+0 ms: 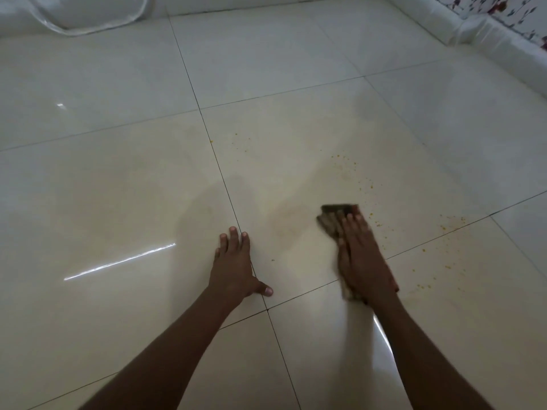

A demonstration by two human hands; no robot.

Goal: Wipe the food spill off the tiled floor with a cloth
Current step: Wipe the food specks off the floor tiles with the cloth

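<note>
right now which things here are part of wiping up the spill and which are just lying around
Part of the job:
- cloth, pressed flat under the right hand
- orange crumbs scattered on the tiled floor, mostly beyond and right of the cloth
- left hand, braced flat on the floor

Just lying about:
- clear plastic sheeting, top left
- flower-patterned fabric, top right

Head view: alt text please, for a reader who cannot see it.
A person's right hand presses a brown cloth flat on a glossy cream tiled floor, beside scattered yellow food specks. The left hand rests palm-down on the tiles, empty.
</note>
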